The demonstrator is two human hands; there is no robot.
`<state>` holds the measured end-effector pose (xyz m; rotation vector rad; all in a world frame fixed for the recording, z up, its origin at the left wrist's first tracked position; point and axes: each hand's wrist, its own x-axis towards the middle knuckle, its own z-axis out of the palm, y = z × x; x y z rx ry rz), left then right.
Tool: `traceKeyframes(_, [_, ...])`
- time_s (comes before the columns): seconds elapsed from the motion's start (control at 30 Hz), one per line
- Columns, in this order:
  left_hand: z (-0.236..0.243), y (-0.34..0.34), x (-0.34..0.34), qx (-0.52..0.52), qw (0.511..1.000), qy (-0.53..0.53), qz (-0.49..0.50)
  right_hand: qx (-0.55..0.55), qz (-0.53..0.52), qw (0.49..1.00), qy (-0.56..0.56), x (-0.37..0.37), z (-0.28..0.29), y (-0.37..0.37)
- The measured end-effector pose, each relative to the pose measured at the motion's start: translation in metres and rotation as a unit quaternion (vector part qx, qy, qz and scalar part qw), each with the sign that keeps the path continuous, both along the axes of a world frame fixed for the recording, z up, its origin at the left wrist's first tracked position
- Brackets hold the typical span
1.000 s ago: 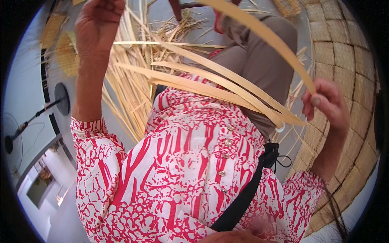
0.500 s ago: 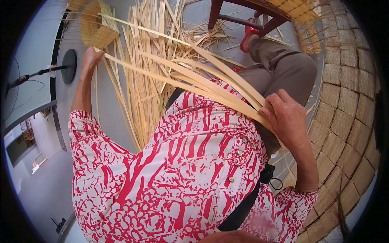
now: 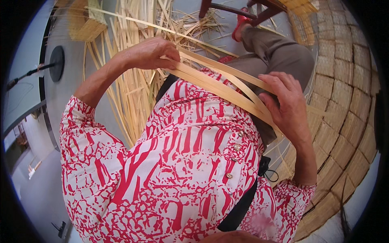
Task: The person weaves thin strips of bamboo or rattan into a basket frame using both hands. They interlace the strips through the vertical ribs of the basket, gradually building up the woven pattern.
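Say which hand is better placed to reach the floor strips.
Probably the left hand: it appears nearer the floor strips; the right hand is near the knee. Both hold pale strips.

1 reddish-brown wooden furniture frame (image 3: 268, 15) stands at top, 1 black round-based pole stand (image 3: 57, 62) at left, tan square-patterned woven matting (image 3: 343, 99) at right.
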<state>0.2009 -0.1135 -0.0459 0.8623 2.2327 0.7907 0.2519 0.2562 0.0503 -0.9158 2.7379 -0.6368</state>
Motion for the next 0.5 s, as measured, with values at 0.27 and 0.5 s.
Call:
traceKeyframes(0.27, [0.089,0.028,-0.031,0.151,0.969,0.194,-0.041,-0.141,-0.056,0.951,-0.269,0.011,0.013,0.008])
traceKeyframes(0.5, [0.131,0.053,-0.028,0.160,0.974,0.157,-0.015,-0.146,-0.215,0.950,-0.173,0.036,0.064,0.061])
